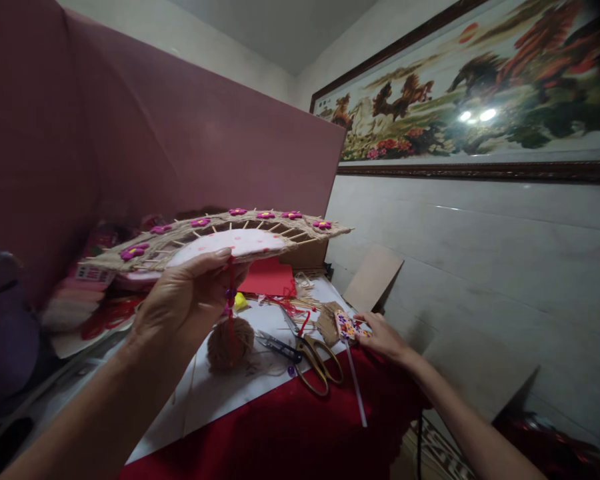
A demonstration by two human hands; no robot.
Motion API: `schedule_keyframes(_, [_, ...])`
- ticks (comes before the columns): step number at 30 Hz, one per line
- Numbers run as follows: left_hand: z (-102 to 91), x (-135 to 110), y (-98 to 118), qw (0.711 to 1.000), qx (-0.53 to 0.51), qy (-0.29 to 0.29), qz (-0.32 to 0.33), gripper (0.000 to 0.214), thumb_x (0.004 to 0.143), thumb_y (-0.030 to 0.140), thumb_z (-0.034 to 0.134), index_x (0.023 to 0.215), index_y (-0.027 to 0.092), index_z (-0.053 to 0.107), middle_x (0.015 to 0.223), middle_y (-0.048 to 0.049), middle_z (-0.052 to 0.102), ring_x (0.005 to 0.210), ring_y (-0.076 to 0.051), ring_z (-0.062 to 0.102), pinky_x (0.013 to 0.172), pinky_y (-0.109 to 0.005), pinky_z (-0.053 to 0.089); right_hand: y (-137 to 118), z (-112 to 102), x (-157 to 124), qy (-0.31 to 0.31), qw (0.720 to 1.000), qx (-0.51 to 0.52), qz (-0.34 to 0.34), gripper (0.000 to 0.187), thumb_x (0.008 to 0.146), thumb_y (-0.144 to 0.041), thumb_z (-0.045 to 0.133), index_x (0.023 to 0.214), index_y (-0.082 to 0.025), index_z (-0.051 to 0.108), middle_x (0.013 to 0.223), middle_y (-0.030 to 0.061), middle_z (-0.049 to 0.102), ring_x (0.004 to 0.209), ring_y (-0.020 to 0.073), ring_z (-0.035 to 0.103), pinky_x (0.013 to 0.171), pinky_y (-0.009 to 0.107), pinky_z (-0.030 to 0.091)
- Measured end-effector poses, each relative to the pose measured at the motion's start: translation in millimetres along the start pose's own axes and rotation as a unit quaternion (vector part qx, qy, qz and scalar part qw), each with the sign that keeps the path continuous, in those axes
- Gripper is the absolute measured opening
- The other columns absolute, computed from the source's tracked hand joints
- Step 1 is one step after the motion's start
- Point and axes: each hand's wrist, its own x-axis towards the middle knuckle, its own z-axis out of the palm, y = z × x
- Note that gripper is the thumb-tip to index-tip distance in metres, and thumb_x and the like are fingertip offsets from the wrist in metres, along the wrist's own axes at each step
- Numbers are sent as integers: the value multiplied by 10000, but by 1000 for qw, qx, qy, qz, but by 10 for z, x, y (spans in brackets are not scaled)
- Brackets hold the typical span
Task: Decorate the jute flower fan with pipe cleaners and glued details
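My left hand (187, 297) is raised over the table and grips a handmade fan (220, 233) by its pink centre. The fan has a jute rim with pink flowers and thin wooden sticks, and a red cord with beads (230, 293) hangs from it. My right hand (383, 337) rests low on the red cloth at the right. Its fingers close on a small floral-patterned piece (349, 327) with a white strip (356, 383) trailing from it.
On the white sheet (215, 393) lie a ball of jute twine (230, 343), gold-handled scissors (315, 357), small black snips (279, 347), a red paper (270, 277) and loose sticks. Cardboard pieces (373, 277) lean on the tiled wall. A maroon panel (155, 133) stands behind.
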Motion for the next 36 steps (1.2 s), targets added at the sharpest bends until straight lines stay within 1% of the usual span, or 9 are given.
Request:
schedule_keyframes(4, [-9,3,-14,1000,12,-6,-1,312,636,-29,586,909,117,623,780,-86,689,705,-190,640,626,-284,541,43,40,99,-17,999,14,23,473,668,-213,531,1135,-138,541,1106,107,585,1007,224,538,875,324,391])
schedule_keyframes(11, [15,2,-16,1000,6,10,-15,217,636,-40,573,790,108,610,717,-68,674,681,-171,631,639,-280,542,116,80,114,-35,998,27,49,479,680,-281,547,1117,-88,526,1025,144,625,893,242,592,774,333,435])
schedule_keyframes(14, [13,-1,-13,1000,5,10,-21,207,642,-43,569,780,106,608,731,-72,673,711,-171,631,649,-273,540,163,88,103,-45,998,46,26,435,721,-295,501,1113,-110,536,1043,120,637,920,233,591,797,330,436])
schedule_keyframes(19, [18,-5,-25,1000,-5,10,-18,265,629,-47,595,842,109,612,785,-80,681,743,-191,638,647,-292,536,285,126,119,-41,989,130,-56,427,755,-318,440,1096,-99,576,1043,111,655,923,238,598,817,344,453])
schedule_keyframes(24, [30,-13,-92,998,-17,45,-35,249,622,-61,583,807,104,617,724,-58,664,625,-146,613,571,-251,511,321,179,161,-15,988,139,-71,433,722,-317,499,1100,-143,619,1086,102,652,977,278,583,854,388,444])
schedule_keyframes(27, [70,-22,-211,996,-28,61,-59,200,630,-52,565,728,117,607,709,-51,662,653,-160,621,631,-293,521,280,180,150,14,989,133,-58,466,696,-291,531,1133,-147,608,1125,111,633,1022,301,559,886,418,422])
schedule_keyframes(30, [171,-7,-424,991,-46,78,-99,171,633,-42,564,669,123,589,661,-33,653,656,-163,622,691,-344,515,209,151,104,32,988,138,-64,412,732,-282,513,1113,-168,618,1109,94,638,997,277,568,881,388,424])
schedule_keyframes(34, [335,78,-837,981,-82,54,-165,149,621,-10,589,680,126,603,658,-21,660,625,-163,612,716,-414,497,141,133,44,35,981,178,-63,324,765,-309,518,1036,-185,644,894,53,688,783,224,606,719,319,468])
schedule_keyframes(36, [386,130,-1079,975,-94,73,-190,159,609,-2,597,701,127,612,658,-13,657,607,-156,600,707,-420,490,142,157,38,19,974,217,-63,357,737,-303,551,1061,-176,630,918,50,690,789,223,613,715,316,473])
